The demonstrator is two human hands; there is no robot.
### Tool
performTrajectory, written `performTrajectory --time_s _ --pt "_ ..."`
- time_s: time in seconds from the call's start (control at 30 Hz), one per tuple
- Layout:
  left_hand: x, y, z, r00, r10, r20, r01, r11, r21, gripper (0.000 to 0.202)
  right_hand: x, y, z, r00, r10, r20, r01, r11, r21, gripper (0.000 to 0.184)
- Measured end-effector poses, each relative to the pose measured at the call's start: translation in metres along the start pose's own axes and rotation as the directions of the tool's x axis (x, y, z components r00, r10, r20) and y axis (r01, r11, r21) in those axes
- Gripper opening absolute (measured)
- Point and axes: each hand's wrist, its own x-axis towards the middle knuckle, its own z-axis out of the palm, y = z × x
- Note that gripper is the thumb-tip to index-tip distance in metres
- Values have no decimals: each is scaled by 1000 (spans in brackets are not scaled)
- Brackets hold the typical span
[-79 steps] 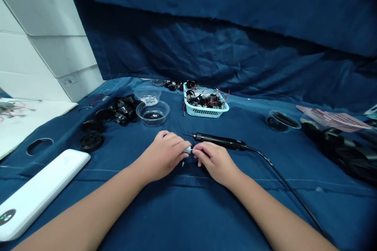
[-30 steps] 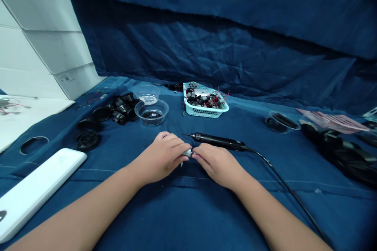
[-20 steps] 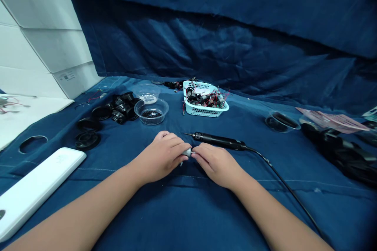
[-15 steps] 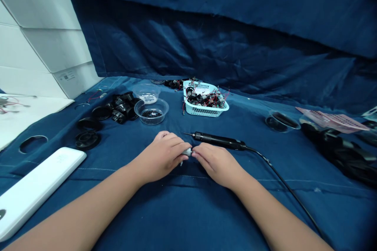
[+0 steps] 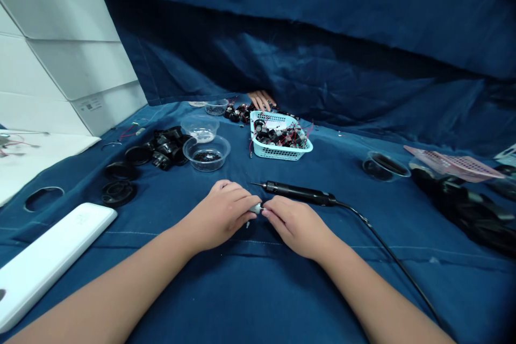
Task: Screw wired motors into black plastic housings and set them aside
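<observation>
My left hand [image 5: 226, 212] is closed around a small grey cylindrical part [image 5: 255, 208] that looks like a little motor; most of it is hidden by the fingers. A thin pale end pokes out below those fingers. Facing it, my right hand [image 5: 296, 226] pinches at the part's right end, where a thin light tip shows; what exactly the fingertips grip is too small to make out. Just beyond both hands lies a black electric screwdriver [image 5: 300, 192], its bit pointing left and its cord [image 5: 393, 258] running to the lower right.
A light-blue basket [image 5: 278, 153] of wired parts stands behind, with another person's hand [image 5: 262, 100] beyond it. Clear bowls [image 5: 220, 150] and black round parts [image 5: 169, 145] lie left. A white power bank-like slab [image 5: 60, 258] is near left; a pink basket [image 5: 463, 164] is right.
Another person's hand has appeared under the curtain behind the blue basket, and the curtain's lower edge is lifted there. My own hands have hardly moved.
</observation>
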Motion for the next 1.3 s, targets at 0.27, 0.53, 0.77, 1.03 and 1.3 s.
performTrajectory --time_s 0.27,0.53,0.77,1.03,1.3 --pt "1 0 0 1000 -1 13 1 1000 -4 25 0 -2 1 1000 3 3 -3 1000 4 29" --pt "0 1 1 1000 1 5 0 1000 -12 25 1 -1 2 1000 -8 -9 8 1000 -8 29" --pt "1 1 0 1000 3 1 -3 1000 -7 25 0 0 3 1000 -5 -12 5 1000 -4 30" --pt "1 -1 1 1000 13 -12 -13 1000 -2 26 1 0 3 1000 -7 -13 7 1000 -1 30" --pt "0 0 0 1000 -1 5 1 1000 -3 26 0 2 2 1000 -25 6 25 997 -72 35"
